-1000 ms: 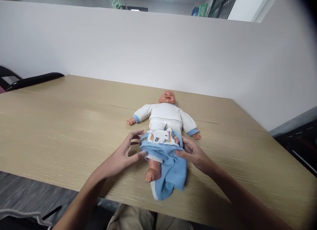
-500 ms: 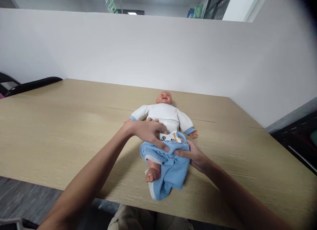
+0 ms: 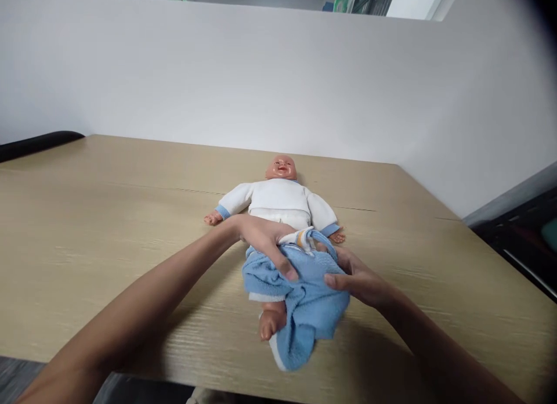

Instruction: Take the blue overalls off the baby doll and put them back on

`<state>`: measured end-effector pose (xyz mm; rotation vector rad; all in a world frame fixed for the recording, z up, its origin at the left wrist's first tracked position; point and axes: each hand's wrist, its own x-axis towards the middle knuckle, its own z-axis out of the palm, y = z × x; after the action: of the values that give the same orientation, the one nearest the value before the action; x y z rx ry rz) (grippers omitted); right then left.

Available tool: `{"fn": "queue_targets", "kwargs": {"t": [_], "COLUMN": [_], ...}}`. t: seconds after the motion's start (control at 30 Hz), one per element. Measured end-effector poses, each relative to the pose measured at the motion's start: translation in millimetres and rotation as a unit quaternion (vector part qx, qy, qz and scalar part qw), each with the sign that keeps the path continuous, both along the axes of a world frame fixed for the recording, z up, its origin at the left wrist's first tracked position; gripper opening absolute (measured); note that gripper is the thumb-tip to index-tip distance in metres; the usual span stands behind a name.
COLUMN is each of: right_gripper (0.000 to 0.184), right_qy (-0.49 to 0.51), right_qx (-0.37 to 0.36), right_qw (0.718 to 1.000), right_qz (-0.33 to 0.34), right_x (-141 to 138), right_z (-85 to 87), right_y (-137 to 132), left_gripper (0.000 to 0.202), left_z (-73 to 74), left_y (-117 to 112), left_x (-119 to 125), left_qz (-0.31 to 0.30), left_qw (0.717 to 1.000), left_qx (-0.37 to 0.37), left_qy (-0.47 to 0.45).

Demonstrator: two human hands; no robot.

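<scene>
Gripping the blue garment (image 3: 314, 304) with half-closed fingers (image 3: 287, 268).

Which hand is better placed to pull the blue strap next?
Probably the right hand: it is close beside the blue strap and touches the blue overalls. The left hand is farther from the strap.

Lit softly from above, with shadows on the worktop (image 3: 130, 209) and glints on the doll's head (image 3: 282, 168). Blackened at the upper-right corner.
</scene>
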<state>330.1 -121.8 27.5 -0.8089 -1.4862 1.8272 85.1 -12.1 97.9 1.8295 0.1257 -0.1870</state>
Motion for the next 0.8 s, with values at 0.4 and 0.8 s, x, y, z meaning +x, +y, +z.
{"fn": "queue_targets", "kwargs": {"t": [0.4,0.8], "right_gripper": [0.041,0.045], "right_qy": [-0.150,-0.153], "right_qx": [0.025,-0.008], "right_qw": [0.988,0.988], "right_qz": [0.005,-0.018], "right_x": [0.8,-5.5], "right_z": [20.4,17.9], "right_y": [-10.7,-13.4], "left_gripper": [0.042,0.040], "left_z": [-4.7,-2.4], "left_y": [-1.7,-5.6], "left_x": [-2.5,-3.3], "left_qz": [0.020,0.047], "left_qw": [0.999,0.996], "left_qx": [0.001,0.078], "left_qy": [-0.027,-0.006]}}
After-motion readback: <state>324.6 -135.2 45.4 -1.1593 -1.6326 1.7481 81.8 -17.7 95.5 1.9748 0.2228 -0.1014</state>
